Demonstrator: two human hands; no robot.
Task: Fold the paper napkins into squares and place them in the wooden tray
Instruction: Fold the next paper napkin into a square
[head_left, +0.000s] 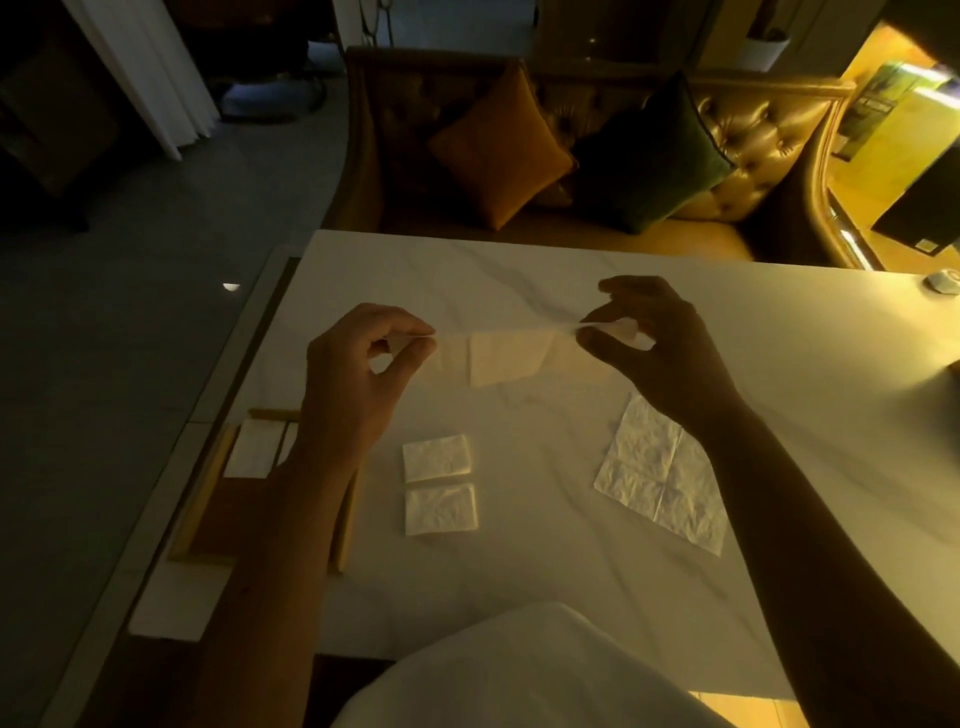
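Note:
A thin white paper napkin (511, 358) hangs stretched in the air above the white table (519, 571). My left hand (358, 374) pinches its left corner and my right hand (660, 343) pinches its right corner. Two folded napkin squares (437, 457) (440, 509) lie one below the other on the table in front of me. An unfolded, creased napkin (662, 475) lies flat to the right, under my right forearm. The wooden tray (208, 499) sits at the table's left edge, partly hidden by my left forearm, with a folded white napkin (252, 449) in its far end.
A tufted golden sofa (753, 135) with an orange cushion (501, 145) and a dark green cushion (654, 156) stands beyond the table's far edge. A small round white object (943, 280) rests at the far right of the table. A white cloth (519, 670) covers my lap.

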